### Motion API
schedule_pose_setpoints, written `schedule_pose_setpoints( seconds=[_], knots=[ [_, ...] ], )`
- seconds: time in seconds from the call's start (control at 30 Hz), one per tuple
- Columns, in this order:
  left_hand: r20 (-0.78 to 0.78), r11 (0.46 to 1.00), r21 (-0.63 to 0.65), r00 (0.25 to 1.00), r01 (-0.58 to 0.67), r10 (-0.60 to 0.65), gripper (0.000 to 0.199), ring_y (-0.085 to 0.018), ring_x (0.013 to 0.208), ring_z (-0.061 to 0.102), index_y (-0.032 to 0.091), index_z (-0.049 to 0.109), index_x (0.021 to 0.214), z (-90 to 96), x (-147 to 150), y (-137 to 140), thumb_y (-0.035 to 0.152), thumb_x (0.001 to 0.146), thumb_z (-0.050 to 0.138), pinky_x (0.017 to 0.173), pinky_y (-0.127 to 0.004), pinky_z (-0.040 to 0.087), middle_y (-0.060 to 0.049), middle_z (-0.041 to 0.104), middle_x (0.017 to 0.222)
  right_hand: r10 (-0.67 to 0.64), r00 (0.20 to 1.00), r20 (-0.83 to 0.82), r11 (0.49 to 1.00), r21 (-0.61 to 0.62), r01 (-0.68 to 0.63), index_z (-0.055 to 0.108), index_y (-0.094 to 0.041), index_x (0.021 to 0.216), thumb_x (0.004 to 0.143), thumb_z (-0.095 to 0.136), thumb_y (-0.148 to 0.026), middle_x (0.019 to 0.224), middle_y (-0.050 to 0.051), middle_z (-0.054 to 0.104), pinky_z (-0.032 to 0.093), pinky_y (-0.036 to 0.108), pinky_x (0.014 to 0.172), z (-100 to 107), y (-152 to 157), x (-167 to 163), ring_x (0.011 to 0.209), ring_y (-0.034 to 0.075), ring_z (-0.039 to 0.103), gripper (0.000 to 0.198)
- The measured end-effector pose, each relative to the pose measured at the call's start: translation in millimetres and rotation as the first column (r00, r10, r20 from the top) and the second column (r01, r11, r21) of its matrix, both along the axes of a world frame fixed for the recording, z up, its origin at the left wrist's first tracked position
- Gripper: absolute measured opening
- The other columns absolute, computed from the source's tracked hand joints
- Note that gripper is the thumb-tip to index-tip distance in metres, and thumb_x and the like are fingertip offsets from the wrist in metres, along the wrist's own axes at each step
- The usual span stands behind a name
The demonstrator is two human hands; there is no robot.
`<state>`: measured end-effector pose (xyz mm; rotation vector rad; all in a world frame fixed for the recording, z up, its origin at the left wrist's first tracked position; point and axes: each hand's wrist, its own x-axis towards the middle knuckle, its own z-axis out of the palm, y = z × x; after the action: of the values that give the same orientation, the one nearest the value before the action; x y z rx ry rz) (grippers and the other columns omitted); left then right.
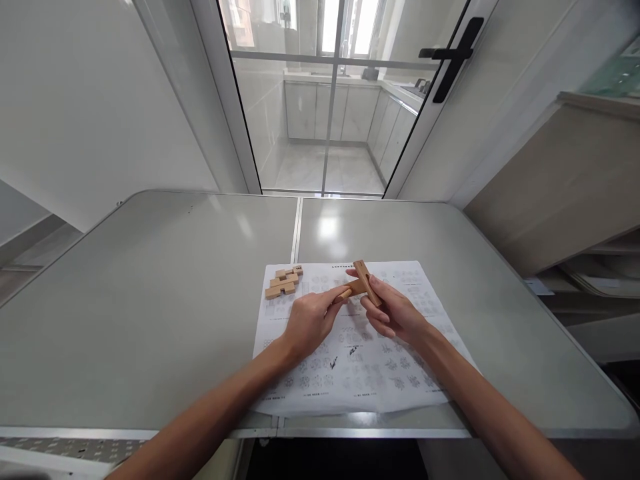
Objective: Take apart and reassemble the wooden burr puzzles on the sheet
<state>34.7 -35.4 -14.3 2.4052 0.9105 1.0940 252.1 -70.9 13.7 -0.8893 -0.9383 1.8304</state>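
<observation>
Over the printed sheet [273,327], both hands [311,319] [400,315] tightly pinch crossed brown wooden pieces [364,275].

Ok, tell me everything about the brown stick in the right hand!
The brown stick looks wooden, straight and blocky. The right hand holds it above the printed sheet, slanting, its far end to the left. A wooden piece in the left hand appears to meet its middle; whether they interlock, I can't tell.
</observation>
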Motion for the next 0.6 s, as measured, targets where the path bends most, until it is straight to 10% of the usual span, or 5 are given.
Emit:
schedule_pose_setpoints(
  seconds=[0.3, 0.6],
  knots=[
    [-0.045, 0.998, 0.007, 0.997, -0.065, 0.066, 0.038, -0.013, 0.077, 0.066, 0.033, 0.060, 0.146, -0.4, 1.0, 2.4, 0.032, 0.109, 0.053, 0.070, -0.028, 0.058, -0.005, 0.068, 0.108, 0.009, 0.994, -0.111, 1.000, 0.017, -0.007, 0.061, -0.023, 0.136, 0.108, 0.054, -0.053, 0.055, -0.010, 0.042, 0.032, 0.020, 0.043, -3.9, 1.0, -1.5, 0.040, 0.007, 0.031, 0.041],
    [-0.113, 0.999, 0.005, 0.993, 0.043, -0.042, 0.044, -0.028, 0.122, 0.069, 0.026, 0.042, 0.155, -6.4, 6.4, 1.2, 0.023, 0.111, 0.042, 0.098, -0.048, 0.062, -0.014, 0.059, 0.150, 0.052, 0.998, -0.041, 0.996, 0.079, -0.048, 0.061, -0.023, 0.135, 0.109, 0.053, -0.050, 0.062, -0.006, 0.049, 0.038, 0.025, 0.050, -6.8, -1.7, -3.4, 0.048, 0.011, 0.044, 0.038]
  ],
)
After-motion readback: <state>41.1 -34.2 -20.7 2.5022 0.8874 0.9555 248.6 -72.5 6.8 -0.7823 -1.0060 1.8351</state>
